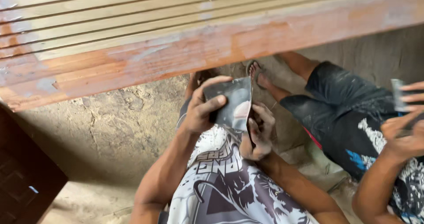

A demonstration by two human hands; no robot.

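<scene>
My left hand [201, 107] grips the top left of a dark grey sheet of sandpaper [232, 102], thumb across its face. My right hand [258, 133] holds the same sheet from the right, fingers curled along its folded lower edge. The sheet is bent between both hands, just under the edge of a reddish-brown wooden panel [212, 47] with a ribbed, paler top. Both hands are dusty and hang over my lap in patterned shorts [229, 184].
A second person sits at the right in dark shorts [349, 113], one foot in a sandal [258, 74]; their hands [406, 127] hold a small grey block. Below is cracked dirt ground [110, 131]. A dark wooden piece [22, 175] stands at lower left.
</scene>
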